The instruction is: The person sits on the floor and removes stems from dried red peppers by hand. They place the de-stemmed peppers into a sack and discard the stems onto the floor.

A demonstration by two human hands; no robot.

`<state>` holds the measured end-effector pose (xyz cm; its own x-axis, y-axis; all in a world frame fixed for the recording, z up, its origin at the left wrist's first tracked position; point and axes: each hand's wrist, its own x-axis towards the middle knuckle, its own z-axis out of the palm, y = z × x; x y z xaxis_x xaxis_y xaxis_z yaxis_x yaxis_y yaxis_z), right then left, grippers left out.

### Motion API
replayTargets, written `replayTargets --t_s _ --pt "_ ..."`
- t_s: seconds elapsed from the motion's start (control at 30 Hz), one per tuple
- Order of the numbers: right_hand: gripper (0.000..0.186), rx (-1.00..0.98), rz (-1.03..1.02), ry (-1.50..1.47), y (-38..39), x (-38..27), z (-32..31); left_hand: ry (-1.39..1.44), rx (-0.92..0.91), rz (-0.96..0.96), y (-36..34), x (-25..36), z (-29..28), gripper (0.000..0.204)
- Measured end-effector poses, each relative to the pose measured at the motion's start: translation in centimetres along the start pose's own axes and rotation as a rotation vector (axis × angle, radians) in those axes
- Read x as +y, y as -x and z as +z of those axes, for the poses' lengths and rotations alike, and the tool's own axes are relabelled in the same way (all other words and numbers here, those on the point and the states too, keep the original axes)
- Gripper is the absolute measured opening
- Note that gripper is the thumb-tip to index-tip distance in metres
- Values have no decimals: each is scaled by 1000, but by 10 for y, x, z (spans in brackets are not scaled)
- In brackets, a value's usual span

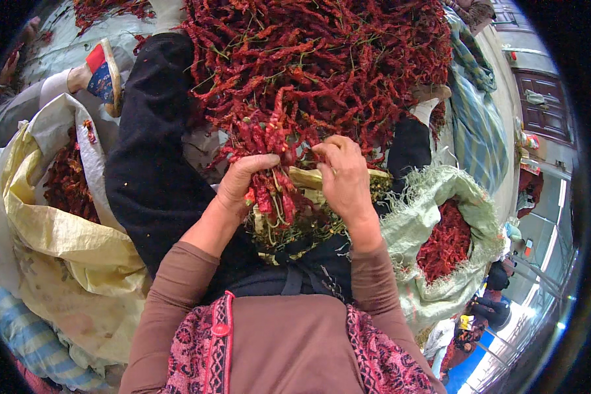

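My left hand (240, 180) is closed round a bunch of dried red chilies (279, 190), some with stems, held upright above my lap. Just right of the bunch, my right hand (345, 177) has its fingers curled in toward the thumb. Anything between those fingertips is too small or hidden to name. Under the right hand runs a pale yellow strip (305, 178), whose kind I cannot make out. Green and straw-coloured stems (289, 243) lie below the hands on my lap. A large heap of dried red chilies (322, 59) spreads in front of me between my legs.
At left stands an open whitish-yellow sack (65, 256) with darker chilies inside. At right, an open pale green sack (400, 230) with frayed edges holds red chilies. Another person's foot in a patterned shoe (104, 82) is at the upper left. Checked cloth (476, 125) lies beyond the right sack.
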<state>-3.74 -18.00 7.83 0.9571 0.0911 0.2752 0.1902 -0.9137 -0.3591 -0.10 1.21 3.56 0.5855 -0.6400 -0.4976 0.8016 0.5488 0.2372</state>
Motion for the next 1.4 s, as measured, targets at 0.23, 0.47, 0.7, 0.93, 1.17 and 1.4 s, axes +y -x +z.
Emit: replayTargets --t_s 0.23,0.47,0.7,0.93,1.17,1.4 --pt "22 -237 393 -545 -15 -56 2 -21 -82 20 -5 0 -14 26" --pt "14 -322 398 -388 -17 -44 7 -40 8 -24 -2 -2 -11 26" --pt "16 -258 377 -509 -16 -32 13 -47 23 -74 -9 -4 -22 22" --pt "20 -308 577 -693 -8 -29 22 -322 129 210 -9 -4 -14 29" --pt "11 -311 688 -1035 -5 -24 27 -223 72 124 -8 -3 -17 36" --pt "10 -369 684 -913 -4 -20 22 -210 44 174 -7 -5 -7 35"
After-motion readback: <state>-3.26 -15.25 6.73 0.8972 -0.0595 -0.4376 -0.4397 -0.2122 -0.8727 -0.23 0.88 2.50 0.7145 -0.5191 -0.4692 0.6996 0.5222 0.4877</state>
